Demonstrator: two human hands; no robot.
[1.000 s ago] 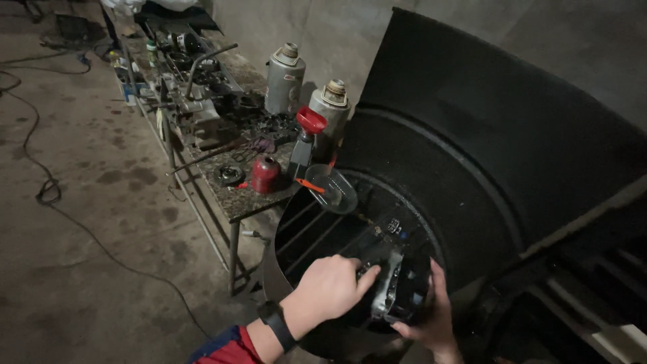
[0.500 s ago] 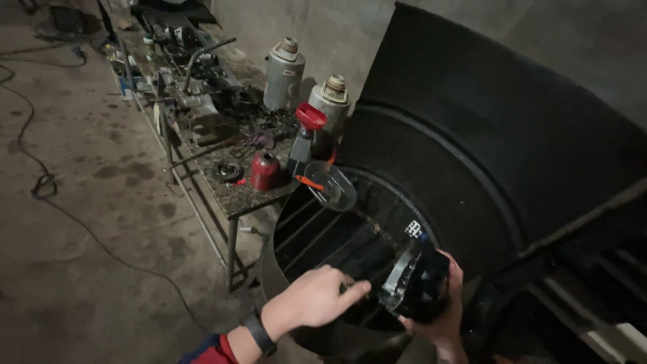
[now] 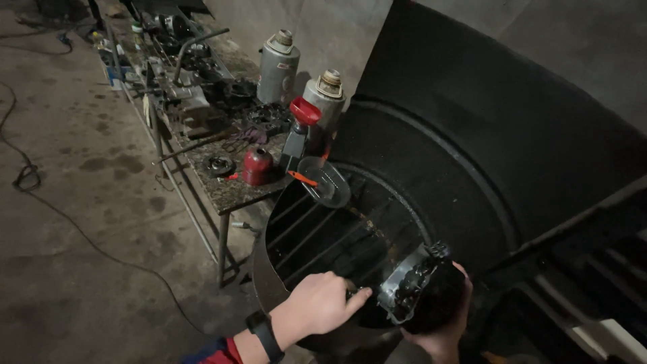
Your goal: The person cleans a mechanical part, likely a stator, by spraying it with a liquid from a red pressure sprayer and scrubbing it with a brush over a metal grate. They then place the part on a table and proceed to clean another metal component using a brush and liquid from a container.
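My right hand (image 3: 441, 334) grips a dark round metal part with a grey ribbed housing (image 3: 418, 290) from below, holding it against the rim of a big black tyre (image 3: 472, 168). My left hand (image 3: 323, 305), with a black wristband, reaches in from the lower left. Its fingertips touch the left edge of the metal part at the tyre's inner opening (image 3: 323, 236). Whether it pinches anything small is hidden.
A cluttered metal workbench (image 3: 222, 182) stands to the left with two grey canisters (image 3: 280, 67), a red funnel (image 3: 304, 111), a small red can (image 3: 257, 166) and several dark engine parts. A black cable (image 3: 40, 195) trails over the stained concrete floor.
My left hand slid off the top of the metal part to its left edge. The part turned in my right hand, showing its ribbed face. The view shifted down and closer.
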